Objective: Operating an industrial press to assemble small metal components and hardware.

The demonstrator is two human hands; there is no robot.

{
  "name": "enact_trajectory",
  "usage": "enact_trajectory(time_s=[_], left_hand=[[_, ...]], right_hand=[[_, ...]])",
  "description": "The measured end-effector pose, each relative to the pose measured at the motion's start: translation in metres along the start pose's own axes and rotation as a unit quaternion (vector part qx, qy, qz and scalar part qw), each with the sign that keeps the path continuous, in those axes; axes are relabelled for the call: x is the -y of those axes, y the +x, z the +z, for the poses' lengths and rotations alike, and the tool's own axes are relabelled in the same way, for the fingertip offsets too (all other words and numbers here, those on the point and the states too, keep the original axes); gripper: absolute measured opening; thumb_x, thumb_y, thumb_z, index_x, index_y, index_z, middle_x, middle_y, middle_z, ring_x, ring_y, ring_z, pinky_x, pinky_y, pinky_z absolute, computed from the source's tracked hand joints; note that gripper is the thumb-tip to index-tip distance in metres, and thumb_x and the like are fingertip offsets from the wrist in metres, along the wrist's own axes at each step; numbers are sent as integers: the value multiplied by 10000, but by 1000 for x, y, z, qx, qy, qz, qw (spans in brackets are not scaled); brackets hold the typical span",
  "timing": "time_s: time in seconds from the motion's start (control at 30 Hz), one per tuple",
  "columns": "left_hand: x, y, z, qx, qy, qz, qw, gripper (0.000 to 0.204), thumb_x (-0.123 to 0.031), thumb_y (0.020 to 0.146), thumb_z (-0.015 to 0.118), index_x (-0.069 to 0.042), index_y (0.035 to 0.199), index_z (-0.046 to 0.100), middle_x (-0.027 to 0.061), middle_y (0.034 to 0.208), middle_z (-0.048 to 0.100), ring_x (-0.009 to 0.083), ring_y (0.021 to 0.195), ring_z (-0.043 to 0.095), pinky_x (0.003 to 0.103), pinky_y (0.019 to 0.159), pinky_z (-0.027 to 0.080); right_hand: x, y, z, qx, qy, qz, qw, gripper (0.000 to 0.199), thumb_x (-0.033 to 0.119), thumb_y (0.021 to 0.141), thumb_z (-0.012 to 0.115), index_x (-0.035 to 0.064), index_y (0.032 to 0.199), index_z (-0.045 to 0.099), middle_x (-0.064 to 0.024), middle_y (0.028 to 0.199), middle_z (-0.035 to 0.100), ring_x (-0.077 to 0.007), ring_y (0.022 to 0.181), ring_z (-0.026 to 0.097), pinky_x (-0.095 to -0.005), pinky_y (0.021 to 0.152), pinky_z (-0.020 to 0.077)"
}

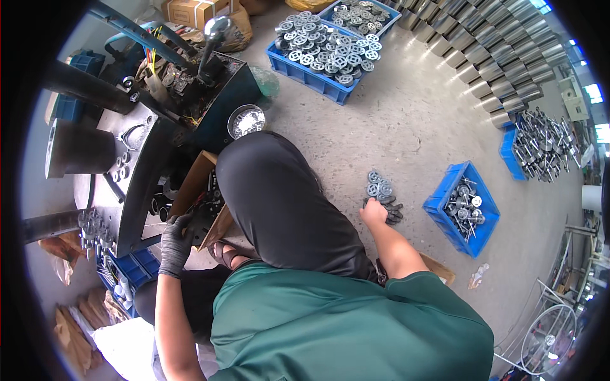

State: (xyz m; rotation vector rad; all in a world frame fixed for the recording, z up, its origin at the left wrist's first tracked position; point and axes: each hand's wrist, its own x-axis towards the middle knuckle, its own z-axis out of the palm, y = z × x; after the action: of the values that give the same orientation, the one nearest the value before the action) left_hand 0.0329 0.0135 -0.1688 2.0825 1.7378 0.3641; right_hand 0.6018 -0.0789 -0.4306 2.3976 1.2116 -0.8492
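Right hand (373,213): bare, reaching down to the floor; grip closing on grey metal discs (381,190), how tightly cannot be told.
Discs: small pile on the floor beside the knee, within reach.
Left hand (174,241): gloved, grip curled over the cardboard box (200,190) edge, bracing.
Blue crate (464,209): near, holds shafted parts.

I am seeing four blue crates around my black-trousered knee (279,190): two crates of round metal discs (321,54) beyond it and two crates of shafted metal parts (464,209) off to its right. I am reaching my one bare hand (373,211) into one small pile of discs (381,190) right of the knee, while my one gloved hand (175,244) is resting left of it, and one metal bowl (246,120) is sitting just beyond the knee.
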Motion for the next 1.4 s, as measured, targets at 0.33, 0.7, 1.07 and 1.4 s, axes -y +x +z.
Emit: enact_trajectory(time_s=[0.33, 0.7, 1.07, 1.4], left_hand=[[-3, 11, -4, 7, -21, -21, 1000, 251, -36, 878, 696, -23, 1128, 710, 166, 1069, 695, 344, 1018, 694, 400, 901, 554], [-79, 42, -66, -79, -203, 38, 975, 277, -114, 903, 715, -10, 1160, 711, 167, 1063, 688, 310, 988, 691, 393, 892, 552], [-57, 61, -8, -142, -453, -26, 880, 355, -121, 947, 730, -48, 1283, 641, 100, 1130, 693, 154, 1034, 654, 318, 928, 541], [-11, 46, -22, -21, -528, -186, 828, 508, -351, 975, 719, 13, 1305, 591, 93, 1059, 688, 154, 914, 639, 311, 838, 555]], right_hand=[[-67, 24, -24, -102, 221, 75, 967, 245, 171, 841, 612, 16, 1001, 712, -221, 977, 745, -358, 987, 736, -497, 886, 568], [128, -22, -386, -15, 377, -324, 867, 35, 89, 887, 671, 53, 889, 671, -30, 777, 685, -113, 658, 649, -282, 623, 549], [401, -199, -313, 217, 281, -476, 804, 36, 89, 888, 707, 61, 890, 687, -3, 817, 688, -99, 725, 654, -277, 636, 541], [448, -218, -211, 400, 362, -371, 756, 63, 49, 928, 718, 49, 977, 679, -33, 913, 712, -139, 801, 692, -303, 726, 584]])
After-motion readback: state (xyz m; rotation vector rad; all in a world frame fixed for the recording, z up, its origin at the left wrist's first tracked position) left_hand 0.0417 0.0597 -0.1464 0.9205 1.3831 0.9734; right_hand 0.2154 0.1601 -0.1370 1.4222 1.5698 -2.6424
